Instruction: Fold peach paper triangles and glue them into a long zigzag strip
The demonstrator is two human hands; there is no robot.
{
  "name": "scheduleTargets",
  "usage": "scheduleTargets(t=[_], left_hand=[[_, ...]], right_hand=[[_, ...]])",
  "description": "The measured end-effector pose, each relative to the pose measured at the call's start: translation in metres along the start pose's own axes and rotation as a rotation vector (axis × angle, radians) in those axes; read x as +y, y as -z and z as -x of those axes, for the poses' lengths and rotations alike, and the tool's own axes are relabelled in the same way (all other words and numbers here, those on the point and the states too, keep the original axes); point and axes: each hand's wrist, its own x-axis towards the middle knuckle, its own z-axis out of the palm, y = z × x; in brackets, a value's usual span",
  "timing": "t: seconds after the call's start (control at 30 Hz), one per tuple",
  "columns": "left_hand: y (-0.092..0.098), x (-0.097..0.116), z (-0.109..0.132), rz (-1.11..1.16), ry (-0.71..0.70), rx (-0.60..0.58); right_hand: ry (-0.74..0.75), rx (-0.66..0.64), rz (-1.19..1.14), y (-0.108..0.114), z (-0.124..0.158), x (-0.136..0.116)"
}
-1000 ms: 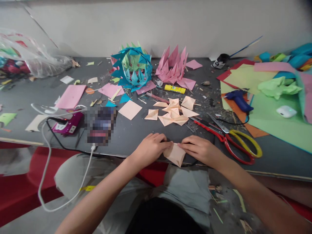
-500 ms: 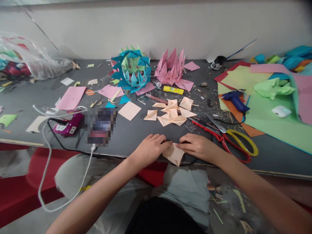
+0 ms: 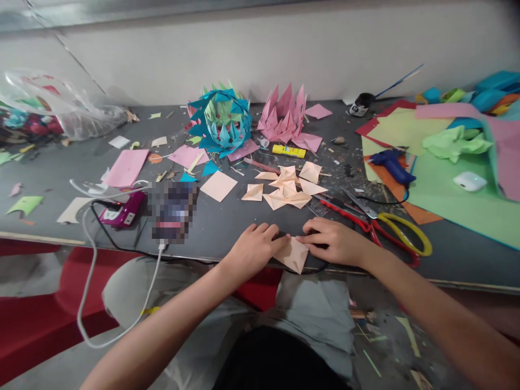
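Observation:
A peach paper square (image 3: 293,255) with creases lies at the table's front edge, one corner pointing toward me. My left hand (image 3: 257,245) is closed on its left upper side, thumb and fingertips pressing the paper. On the other side, my right hand (image 3: 333,241) pinches the upper right edge with thumb and index finger, its other fingers curled. The fingers cover the paper's far edge. Beyond the hands sits a cluster of folded peach paper pieces (image 3: 286,190), and left of it a flat peach square (image 3: 218,186).
Large scissors (image 3: 382,219) with red and yellow handles lie right of my right hand. Farther back are a glue stick (image 3: 288,151), blue paper ring (image 3: 227,132), pink paper crown (image 3: 283,116) and blue glue gun (image 3: 392,166). A cabled phone (image 3: 174,211) lies left.
My right thumb and index finger have shifted slightly along the paper's upper edge. The left hand stays on the paper. The whole view has turned a little.

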Motion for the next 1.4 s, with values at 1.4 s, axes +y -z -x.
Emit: scheduleTargets(t=[1.4], left_hand=[[-0.013, -0.017, -0.019, 0.864, 0.221, 0.268]], right_hand=[[-0.289, 0.142, -0.087, -0.012, -0.023, -0.011]])
